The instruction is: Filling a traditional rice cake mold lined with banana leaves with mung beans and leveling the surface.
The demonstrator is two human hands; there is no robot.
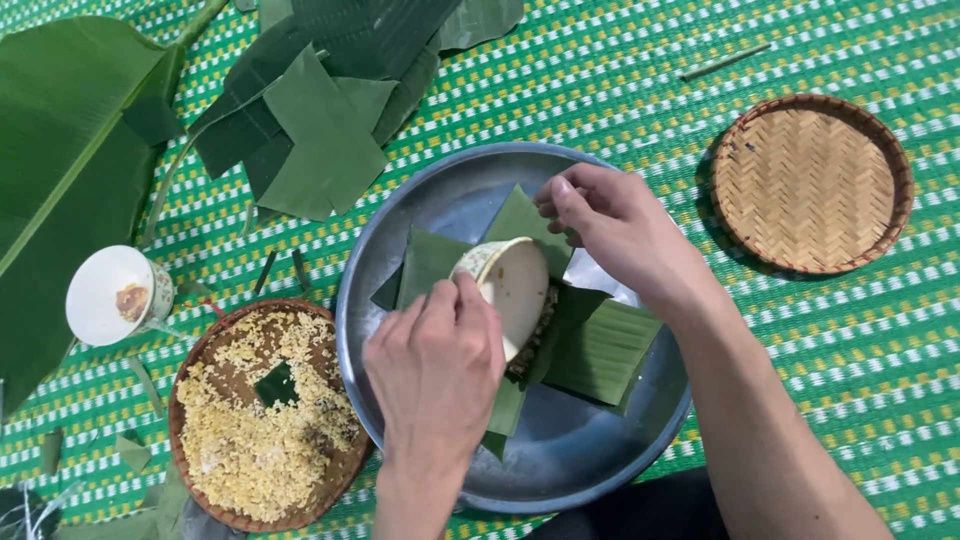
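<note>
- Here, a small cream bowl is held tipped on its side over folded banana-leaf pieces that are laid in a round metal tray.
- The bowl is gripped by the left hand, whose fingers are closed over its near rim from below and to the left; its mouth is turned toward the right and slightly down.
- A little grain filling can be seen under the bowl's lower edge, on the leaf.
- The right hand is placed just beyond the bowl, up and to the right of it, with fingers curled; the far edge of the leaf seems to be pinched, but the grasp itself is hidden, so what is held cannot be told for sure.
- The bowl lies between the two hands; the left hand is the one in contact with it, the right is just beside it.
- The leaf's long axis runs from upper left to lower right across the tray.
- To the left, a woven basket of yellow grain and a white cup are set on the green woven mat.
- An empty woven basket is set well apart on the right, and loose banana leaves are spread at the upper left.
</note>
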